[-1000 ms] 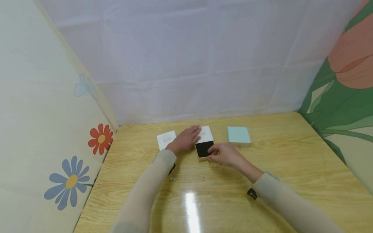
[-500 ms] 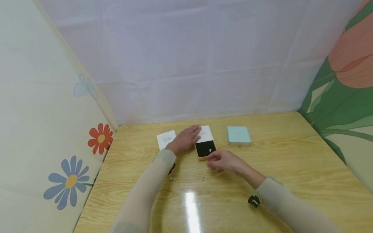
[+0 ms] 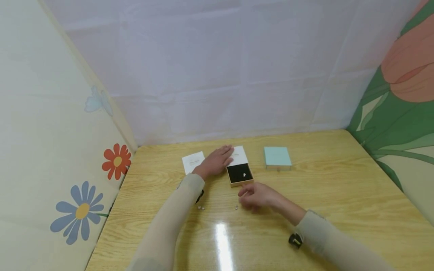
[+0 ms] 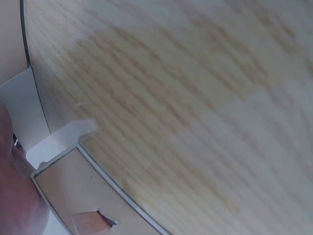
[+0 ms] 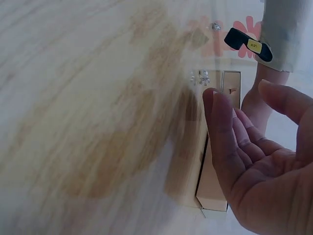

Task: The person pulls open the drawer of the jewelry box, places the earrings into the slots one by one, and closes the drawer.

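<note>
A small drawer-style jewelry box [image 3: 237, 183] sits mid-table with its black-lined tray showing in front of a white cover [image 3: 242, 157]. One shiny stud-like piece [image 3: 244, 175] lies on the black lining, toward the right. My left hand [image 3: 215, 162] rests with extended fingers on the white cover's left side. Just in front of the box is my right hand [image 3: 257, 195], its thumb and fingers apart and nothing between them in the right wrist view. Left of its fingertips, a small sparkling stud [image 3: 236, 207] lies on the table; in the right wrist view it shows as a clear-stoned piece [image 5: 204, 77].
Two more tiny shiny pieces [image 3: 201, 208] lie farther left, by the left sleeve. A white printed box [image 3: 192, 162] stands left of the left hand, partly covered by it. At the right stands a light-blue box [image 3: 278, 157]. Fabric walls border the table.
My right hand has let go of the shiny piece inside the black-lined tray and drawn back toward the front, near the loose stud. The left hand has stayed on the cover.
</note>
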`<state>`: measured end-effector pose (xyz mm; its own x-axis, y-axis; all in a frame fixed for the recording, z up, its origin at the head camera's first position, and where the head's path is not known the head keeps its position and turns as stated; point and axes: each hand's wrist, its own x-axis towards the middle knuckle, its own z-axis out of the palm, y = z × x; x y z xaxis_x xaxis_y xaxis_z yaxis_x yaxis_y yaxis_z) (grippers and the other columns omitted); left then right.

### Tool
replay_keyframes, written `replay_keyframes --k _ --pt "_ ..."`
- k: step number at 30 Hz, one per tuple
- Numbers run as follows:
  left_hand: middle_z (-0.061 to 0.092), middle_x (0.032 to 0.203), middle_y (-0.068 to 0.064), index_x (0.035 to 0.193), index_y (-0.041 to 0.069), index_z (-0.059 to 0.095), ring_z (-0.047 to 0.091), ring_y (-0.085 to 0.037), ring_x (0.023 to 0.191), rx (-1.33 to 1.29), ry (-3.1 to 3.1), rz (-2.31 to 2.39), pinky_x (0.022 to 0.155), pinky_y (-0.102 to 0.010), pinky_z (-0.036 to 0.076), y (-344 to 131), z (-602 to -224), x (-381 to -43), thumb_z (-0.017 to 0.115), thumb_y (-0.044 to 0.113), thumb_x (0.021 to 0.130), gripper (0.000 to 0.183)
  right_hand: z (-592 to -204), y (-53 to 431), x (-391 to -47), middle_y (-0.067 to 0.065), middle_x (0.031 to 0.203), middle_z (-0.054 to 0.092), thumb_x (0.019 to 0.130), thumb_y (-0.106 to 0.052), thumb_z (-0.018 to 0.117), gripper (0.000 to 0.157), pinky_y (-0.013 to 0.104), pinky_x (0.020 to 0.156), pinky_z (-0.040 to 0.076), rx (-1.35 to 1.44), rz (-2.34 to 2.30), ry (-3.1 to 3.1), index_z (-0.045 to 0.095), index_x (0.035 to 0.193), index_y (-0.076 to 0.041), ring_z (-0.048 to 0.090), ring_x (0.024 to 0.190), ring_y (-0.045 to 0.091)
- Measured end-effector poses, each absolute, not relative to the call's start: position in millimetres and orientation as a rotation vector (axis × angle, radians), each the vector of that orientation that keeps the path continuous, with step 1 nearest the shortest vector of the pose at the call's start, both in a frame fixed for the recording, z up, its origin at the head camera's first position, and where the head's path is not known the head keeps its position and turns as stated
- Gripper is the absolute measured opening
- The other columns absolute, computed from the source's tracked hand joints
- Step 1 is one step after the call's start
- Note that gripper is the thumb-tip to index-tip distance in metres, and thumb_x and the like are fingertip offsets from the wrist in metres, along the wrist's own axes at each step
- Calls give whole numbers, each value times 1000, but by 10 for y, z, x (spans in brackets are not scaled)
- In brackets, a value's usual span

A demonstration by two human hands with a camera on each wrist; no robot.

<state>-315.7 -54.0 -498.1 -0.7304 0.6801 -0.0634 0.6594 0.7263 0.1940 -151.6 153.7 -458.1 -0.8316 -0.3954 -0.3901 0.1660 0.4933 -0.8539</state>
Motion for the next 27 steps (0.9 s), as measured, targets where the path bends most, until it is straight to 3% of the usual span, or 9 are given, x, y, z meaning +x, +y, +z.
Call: replay_keyframes --k 27 --pt "11 170 -5 162 17 9 8 -22 157 1107 2782 241 129 -44 13 -536 -4957 -3154 20 44 110 59 -4690 1369 -1390 7 78 71 89 -17 74 22 33 59 61 -82 -1222 2208 70 108 -5 67 64 17"
